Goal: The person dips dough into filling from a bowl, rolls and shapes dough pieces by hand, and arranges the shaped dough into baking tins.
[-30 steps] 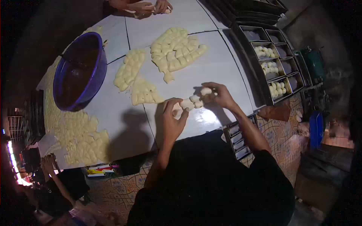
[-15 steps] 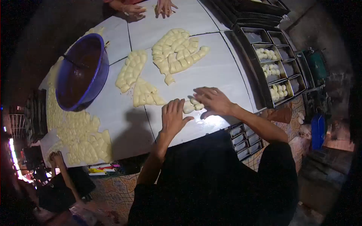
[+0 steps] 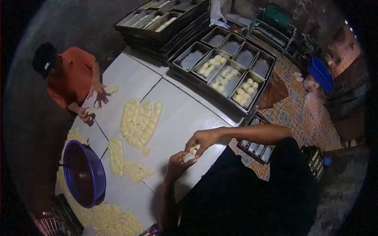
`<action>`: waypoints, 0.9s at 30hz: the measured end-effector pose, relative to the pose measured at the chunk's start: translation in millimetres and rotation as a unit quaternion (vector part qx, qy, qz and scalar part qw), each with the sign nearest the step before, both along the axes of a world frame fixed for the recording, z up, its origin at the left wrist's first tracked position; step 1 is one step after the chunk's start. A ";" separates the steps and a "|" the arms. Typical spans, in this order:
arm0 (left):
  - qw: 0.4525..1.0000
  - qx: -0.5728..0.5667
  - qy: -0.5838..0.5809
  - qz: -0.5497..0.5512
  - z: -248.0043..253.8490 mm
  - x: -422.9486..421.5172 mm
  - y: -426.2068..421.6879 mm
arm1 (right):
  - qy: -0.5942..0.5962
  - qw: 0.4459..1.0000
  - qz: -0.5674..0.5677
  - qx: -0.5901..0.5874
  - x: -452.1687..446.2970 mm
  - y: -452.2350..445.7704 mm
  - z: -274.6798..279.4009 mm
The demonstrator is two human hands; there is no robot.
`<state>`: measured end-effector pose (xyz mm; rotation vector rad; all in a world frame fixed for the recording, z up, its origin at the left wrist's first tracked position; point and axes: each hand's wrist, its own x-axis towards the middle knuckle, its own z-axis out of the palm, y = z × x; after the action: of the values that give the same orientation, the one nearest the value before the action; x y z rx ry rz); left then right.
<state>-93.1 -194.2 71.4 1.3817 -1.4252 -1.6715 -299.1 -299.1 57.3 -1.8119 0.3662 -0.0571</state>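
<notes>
Small pale dough pieces (image 3: 189, 158) are gathered between my two hands above the near edge of the table. My left hand (image 3: 178, 165) is closed around the lower piece. From above, my right hand (image 3: 205, 140) curls its fingers over the upper pieces; the fingers partly hide how many there are. Farther left on the table lie a scored sheet of dough (image 3: 138, 124), a narrow strip of dough (image 3: 116, 157) and a triangular dough piece (image 3: 138, 171).
A multi-compartment pan (image 3: 189, 70) at the table's far right has dough balls in three compartments. Stacked pans (image 3: 157, 33) stand behind it. At the left are a purple basin (image 3: 103, 177) and more dough (image 3: 118, 220). A co-worker in orange (image 3: 76, 70) handles dough across the table.
My view has swung right, toward the pans. My hands have gone from lying around the dough pieces on the table to gripping them close together.
</notes>
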 end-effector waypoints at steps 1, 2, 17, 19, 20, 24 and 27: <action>0.998 0.002 0.063 0.017 14.1 -18.6 -14.6 | 0.001 1.000 -0.024 -0.015 -20.7 -13.8 16.3; 1.000 -0.019 0.021 0.005 32.9 -31.1 -33.2 | 0.000 0.999 -0.043 -0.029 -37.8 -29.1 31.5; 0.785 -0.430 -0.440 -0.065 22.1 -144.5 -404.4 | 0.002 0.924 -0.076 -0.374 -136.9 -399.0 28.7; 0.774 -0.395 -0.491 -0.066 12.3 -148.9 -403.8 | -0.004 0.924 -0.074 -0.374 -139.0 -408.1 19.7; 0.794 -0.357 -0.489 -0.061 12.9 -149.8 -400.7 | -0.016 0.925 -0.066 -0.375 -141.8 -409.0 16.1; 0.814 -0.329 -0.474 -0.060 13.9 -149.2 -394.0 | 0.000 0.937 -0.058 -0.344 -148.4 -406.0 25.0; 0.820 -0.406 -0.403 0.027 27.5 -149.7 -367.7 | -0.063 0.870 -0.146 -0.467 -156.3 -388.5 47.2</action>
<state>-242.8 -561.9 98.9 1.5791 -2.1432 -0.2211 -455.3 -687.6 104.4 -2.6688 0.5766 -0.6629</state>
